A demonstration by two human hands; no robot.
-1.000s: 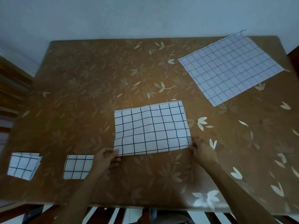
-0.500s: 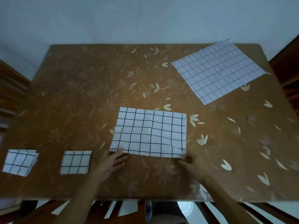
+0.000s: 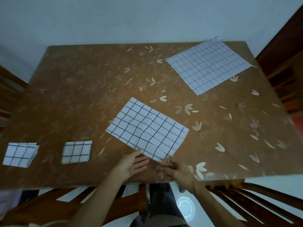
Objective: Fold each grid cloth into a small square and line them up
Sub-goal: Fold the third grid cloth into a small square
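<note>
- Small folded square (image 3: 19, 154) lies at the table (image 3: 68, 95) front left, second folded square (image 3: 76, 152) just right of it
- Left hand (image 3: 131, 164): fingers straight, holding nothing, one tip touching the near edge of the half-folded cloth (image 3: 147, 130)
- Half-folded cloth lies tilted, centre
- Right hand (image 3: 175, 167): fingers loosely curled at its near corner; grip unclear
- Unfolded cloth (image 3: 208, 66) lies flat, far right

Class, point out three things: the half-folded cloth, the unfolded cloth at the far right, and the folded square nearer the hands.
half-folded cloth (image 3: 147, 130), head view, on its creased middle.
unfolded cloth (image 3: 208, 66), head view, on its flat centre.
folded square (image 3: 76, 152), head view, on its top layer's centre.
</note>
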